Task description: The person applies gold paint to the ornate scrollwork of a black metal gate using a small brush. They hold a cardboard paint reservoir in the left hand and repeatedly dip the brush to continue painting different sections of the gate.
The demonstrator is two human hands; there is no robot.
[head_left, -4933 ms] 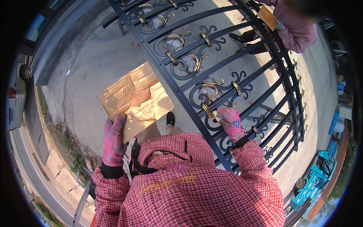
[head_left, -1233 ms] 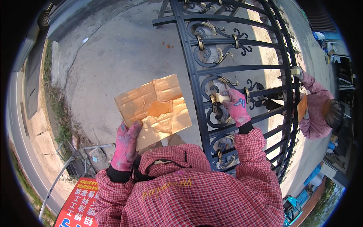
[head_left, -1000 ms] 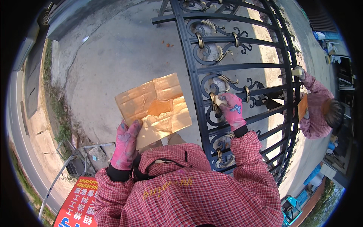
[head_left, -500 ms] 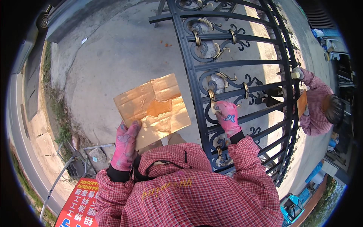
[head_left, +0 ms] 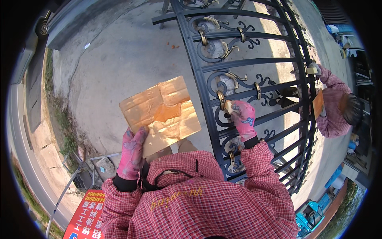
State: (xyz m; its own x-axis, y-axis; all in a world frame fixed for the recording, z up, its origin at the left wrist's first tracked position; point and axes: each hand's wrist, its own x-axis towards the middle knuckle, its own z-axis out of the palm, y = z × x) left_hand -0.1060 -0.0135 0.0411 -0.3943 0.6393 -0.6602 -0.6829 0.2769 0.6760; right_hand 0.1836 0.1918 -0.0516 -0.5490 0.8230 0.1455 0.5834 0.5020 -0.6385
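Note:
My left hand [head_left: 132,153], in a pink patterned glove, grips the lower left edge of a flat piece of cardboard [head_left: 175,131]. A wet-looking orange-gold patch lies in the middle of its creased surface. My right hand [head_left: 243,117], gloved alike, is closed around a small pale sponge-like pad [head_left: 228,106], mostly hidden by the fingers. That pad is at the scrollwork of a black metal gate [head_left: 254,65], just below a gold collar [head_left: 221,99]. Further scrolls carry gold collars and gold-tinted leaf tips.
Across the gate, a co-worker [head_left: 336,109] in a checked top holds a pale block and an orange-stained board [head_left: 318,104]. Below left are a red sign [head_left: 89,215] and metal tubing [head_left: 59,199]; a turquoise machine [head_left: 309,218] stands lower right.
My right hand has shifted slightly right and turned, showing more of the pale pad. The view has tilted a little; the cardboard stays nearly in place in my left hand.

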